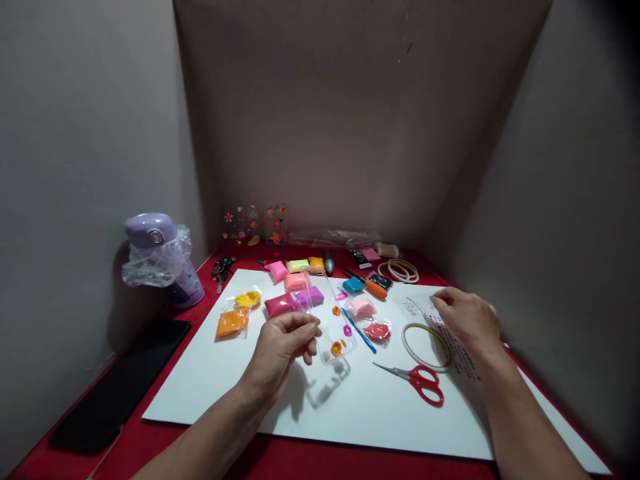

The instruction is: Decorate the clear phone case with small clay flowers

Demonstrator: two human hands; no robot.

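Observation:
My left hand (287,343) pinches the edge of a clear phone case (327,333), tilted above the white board. Small orange and magenta clay flowers (336,348) sit on the case. To the right, my right hand (467,320) has its thumb and fingertips pressed together over a clear sheet of small coloured gem stickers (459,357). Whether the fingertips hold the sheet or something tiny cannot be made out. Between the hands lie red-handled scissors (423,383) and a bangle (427,347). Beyond the case is a blue clay tool (360,331).
Several clay packets (281,306) lie on the white board (200,393). An orange-handled tool (375,288) and more bangles (399,271) are farther back. On the left stand a purple bottle (187,287) and a black phone-like slab (123,387). Keys (220,270) rest on red cloth.

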